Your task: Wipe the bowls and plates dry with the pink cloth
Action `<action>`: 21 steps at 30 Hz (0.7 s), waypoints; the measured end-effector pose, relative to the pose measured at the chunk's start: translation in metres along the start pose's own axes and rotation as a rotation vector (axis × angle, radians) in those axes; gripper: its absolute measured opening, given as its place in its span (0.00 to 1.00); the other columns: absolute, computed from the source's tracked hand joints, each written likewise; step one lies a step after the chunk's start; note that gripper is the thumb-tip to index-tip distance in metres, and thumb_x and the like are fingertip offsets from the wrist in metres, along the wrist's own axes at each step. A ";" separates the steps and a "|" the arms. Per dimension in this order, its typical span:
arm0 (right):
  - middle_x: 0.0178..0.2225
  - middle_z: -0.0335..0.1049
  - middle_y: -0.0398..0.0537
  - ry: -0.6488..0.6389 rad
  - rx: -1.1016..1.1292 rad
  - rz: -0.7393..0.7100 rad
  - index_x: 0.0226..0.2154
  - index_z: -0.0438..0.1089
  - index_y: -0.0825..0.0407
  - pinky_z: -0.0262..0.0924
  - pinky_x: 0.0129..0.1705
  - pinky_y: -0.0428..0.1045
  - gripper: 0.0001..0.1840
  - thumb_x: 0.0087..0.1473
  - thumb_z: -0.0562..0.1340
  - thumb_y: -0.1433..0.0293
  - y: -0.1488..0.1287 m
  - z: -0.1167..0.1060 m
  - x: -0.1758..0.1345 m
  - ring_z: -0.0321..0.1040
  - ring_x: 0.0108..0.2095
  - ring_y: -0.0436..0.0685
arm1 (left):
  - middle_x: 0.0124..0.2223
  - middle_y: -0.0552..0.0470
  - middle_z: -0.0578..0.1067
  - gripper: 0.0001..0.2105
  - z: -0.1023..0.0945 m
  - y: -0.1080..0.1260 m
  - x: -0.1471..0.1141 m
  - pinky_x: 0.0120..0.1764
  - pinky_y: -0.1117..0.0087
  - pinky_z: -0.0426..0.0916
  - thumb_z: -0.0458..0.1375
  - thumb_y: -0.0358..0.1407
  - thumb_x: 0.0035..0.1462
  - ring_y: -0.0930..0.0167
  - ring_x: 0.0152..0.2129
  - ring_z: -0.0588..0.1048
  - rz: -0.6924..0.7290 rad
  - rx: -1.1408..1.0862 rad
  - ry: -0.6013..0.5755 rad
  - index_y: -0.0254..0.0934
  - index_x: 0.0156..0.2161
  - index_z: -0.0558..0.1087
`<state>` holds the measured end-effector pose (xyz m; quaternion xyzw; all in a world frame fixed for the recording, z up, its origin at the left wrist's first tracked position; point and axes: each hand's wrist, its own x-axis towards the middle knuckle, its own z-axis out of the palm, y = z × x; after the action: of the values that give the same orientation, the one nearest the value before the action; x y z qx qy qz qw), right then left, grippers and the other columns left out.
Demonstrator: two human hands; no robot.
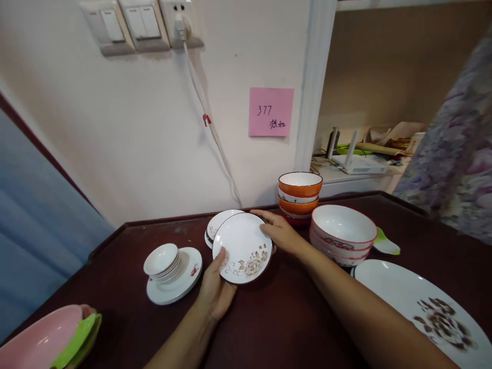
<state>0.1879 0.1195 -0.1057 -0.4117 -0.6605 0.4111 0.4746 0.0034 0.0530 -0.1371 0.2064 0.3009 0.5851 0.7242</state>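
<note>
A round white plate [241, 238] with brown flowers and a dark rim is held tilted between both my hands. My left hand [218, 284] grips its lower left edge, thumb on top and fingers underneath. At the upper right edge, my right hand [282, 231] is closed on the rim with its thumb over the face. Whether more than one plate is in my grip cannot be made out. Just behind it, partly covered, lies a small stack of similar plates [223, 219] on the dark red table [246, 328].
Left stand small white bowls [161, 259] on white plates [175, 292], and pink dishes [42, 333] with green handles. Right are stacked orange-and-white bowls [300, 190], red-rimmed bowls [344, 225], a green-tipped spoon [385, 243] and a large flowered plate [388, 282]. A white cable [207, 120] hangs down the wall.
</note>
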 end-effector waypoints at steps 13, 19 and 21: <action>0.55 0.64 0.54 0.180 -0.666 -0.589 0.50 0.66 0.50 0.50 0.59 0.61 0.16 0.60 0.55 0.71 -0.036 0.016 -0.019 0.56 0.58 0.61 | 0.58 0.42 0.73 0.23 0.001 -0.006 -0.001 0.59 0.59 0.62 0.55 0.47 0.59 0.61 0.56 0.69 0.070 0.051 0.019 0.36 0.55 0.70; 0.64 0.54 0.56 -0.235 -0.898 -0.453 0.59 0.61 0.55 0.35 0.64 0.62 0.26 0.58 0.52 0.77 -0.025 0.044 -0.024 0.40 0.66 0.64 | 0.60 0.46 0.71 0.26 0.000 -0.005 0.001 0.60 0.59 0.59 0.51 0.52 0.59 0.62 0.58 0.66 0.038 0.005 -0.030 0.41 0.58 0.67; 0.59 0.62 0.53 -0.322 -0.855 -0.481 0.54 0.67 0.51 0.42 0.62 0.61 0.21 0.58 0.54 0.75 -0.033 0.044 -0.027 0.50 0.63 0.63 | 0.59 0.45 0.72 0.27 0.000 -0.005 0.001 0.60 0.59 0.58 0.50 0.53 0.59 0.61 0.58 0.66 0.030 0.000 -0.044 0.40 0.58 0.67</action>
<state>0.1459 0.0771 -0.0916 -0.3369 -0.9101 0.0416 0.2375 0.0069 0.0527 -0.1404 0.2238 0.2819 0.5910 0.7219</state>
